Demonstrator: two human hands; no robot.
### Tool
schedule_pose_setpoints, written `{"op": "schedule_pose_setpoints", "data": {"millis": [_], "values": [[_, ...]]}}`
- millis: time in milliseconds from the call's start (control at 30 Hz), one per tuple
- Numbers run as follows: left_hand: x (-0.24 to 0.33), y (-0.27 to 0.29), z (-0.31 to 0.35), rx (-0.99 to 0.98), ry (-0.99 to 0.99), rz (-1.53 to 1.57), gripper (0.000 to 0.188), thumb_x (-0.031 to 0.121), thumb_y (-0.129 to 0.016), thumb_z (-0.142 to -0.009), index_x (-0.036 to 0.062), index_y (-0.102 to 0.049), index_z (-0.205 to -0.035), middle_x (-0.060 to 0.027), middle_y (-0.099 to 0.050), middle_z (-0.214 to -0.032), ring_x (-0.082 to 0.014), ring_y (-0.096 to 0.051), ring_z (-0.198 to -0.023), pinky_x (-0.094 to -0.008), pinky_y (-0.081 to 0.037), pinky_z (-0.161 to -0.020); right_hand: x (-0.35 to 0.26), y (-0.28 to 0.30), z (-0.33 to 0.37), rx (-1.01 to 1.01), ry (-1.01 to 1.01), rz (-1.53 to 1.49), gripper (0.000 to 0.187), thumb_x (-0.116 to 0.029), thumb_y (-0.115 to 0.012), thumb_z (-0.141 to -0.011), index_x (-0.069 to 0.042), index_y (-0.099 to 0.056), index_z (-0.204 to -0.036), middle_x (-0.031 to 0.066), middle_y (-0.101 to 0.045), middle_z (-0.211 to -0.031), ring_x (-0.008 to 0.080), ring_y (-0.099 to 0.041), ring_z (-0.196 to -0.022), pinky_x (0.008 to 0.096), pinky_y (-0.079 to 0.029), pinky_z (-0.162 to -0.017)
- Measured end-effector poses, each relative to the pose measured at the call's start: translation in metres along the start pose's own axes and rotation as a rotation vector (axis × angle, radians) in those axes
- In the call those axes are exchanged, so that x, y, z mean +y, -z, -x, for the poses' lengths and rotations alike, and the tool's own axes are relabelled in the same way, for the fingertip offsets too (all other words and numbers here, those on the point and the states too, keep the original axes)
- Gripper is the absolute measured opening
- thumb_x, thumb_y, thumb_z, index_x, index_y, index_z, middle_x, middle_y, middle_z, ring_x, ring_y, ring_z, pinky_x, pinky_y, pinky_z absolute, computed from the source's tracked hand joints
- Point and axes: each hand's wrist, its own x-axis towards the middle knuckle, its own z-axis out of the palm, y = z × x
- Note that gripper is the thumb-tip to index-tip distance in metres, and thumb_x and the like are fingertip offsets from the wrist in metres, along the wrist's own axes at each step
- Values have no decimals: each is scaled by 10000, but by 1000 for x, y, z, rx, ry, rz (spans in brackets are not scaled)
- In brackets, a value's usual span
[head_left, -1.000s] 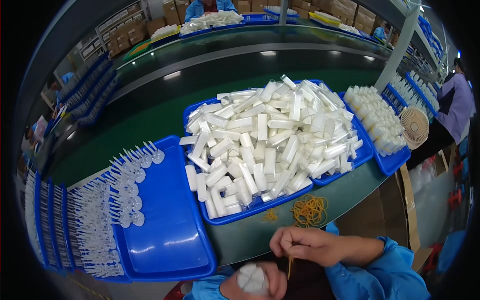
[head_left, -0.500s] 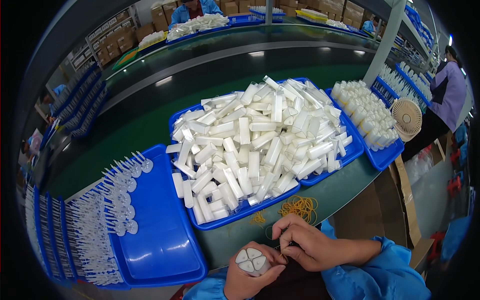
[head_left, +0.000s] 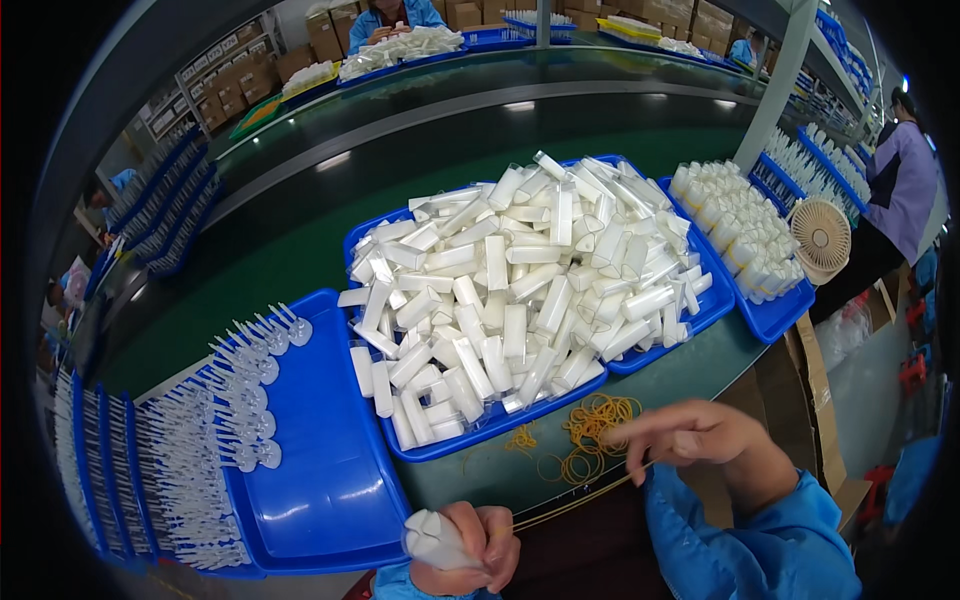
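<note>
Near the lower edge, my left hand (head_left: pixel 492 548) is closed around a bundle of white wedge-shaped pieces (head_left: pixel 432 538), its end turned to the left. A yellow rubber band (head_left: pixel 575 502) runs stretched from this bundle to my right hand (head_left: pixel 700 438), which holds its other end in curled fingers while the index finger points left. Just left of the right hand, a loose pile of yellow rubber bands (head_left: pixel 600 420) lies on the green table. Beyond it, similar white pieces in clear sleeves (head_left: pixel 515 325) are heaped over two blue trays (head_left: pixel 480 437).
At the right, a blue tray (head_left: pixel 772 325) carries several banded white bundles (head_left: pixel 740 230) beside a beige fan (head_left: pixel 822 235). Left stands another blue tray (head_left: pixel 320 460) with clear stemmed parts (head_left: pixel 255 400). A dark conveyor (head_left: pixel 420 140) crosses behind. A co-worker (head_left: pixel 395 15) sits beyond it.
My right hand has moved right and away from my left, drawing the rubber band out long. My left hand has moved slightly left and tipped the bundle.
</note>
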Motion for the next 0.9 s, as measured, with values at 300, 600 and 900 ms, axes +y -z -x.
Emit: {"op": "schedule_pose_setpoints", "data": {"millis": [300, 600, 900], "values": [[-9, -16, -13, 59, -46, -1225, 854, -4, -708, -672, 83, -254, -1390, -50, -528, -749, -148, -526, -650, -260, -429, -635, -34, -19, -3, 34, 346, -119, 416, -87, -638, -784, 34, -565, -1175, 52, -588, -632, 183, -569, -596, 311, -448, -650], [-6, -24, -32, 174, 25, -1059, 981, -40, -663, -722, 91, -19, -1451, -33, -492, -659, -128, -471, -516, -211, -401, -483, -35, -72, -35, -540, 263, 427, 216, -155, -636, -799, -59, -608, -991, 95, -545, -761, 264, -523, -703, 358, -365, -573], [-27, -21, -30, 220, -403, -943, 1088, -35, -698, -712, 90, 107, -1433, -120, -582, -742, -169, -506, -506, -269, -443, -469, 18, -52, -31, -28, 241, -834, 410, -35, -358, -936, 54, -359, -1337, 299, -306, -1384, 429, -625, -873, 350, -538, -646]]}}
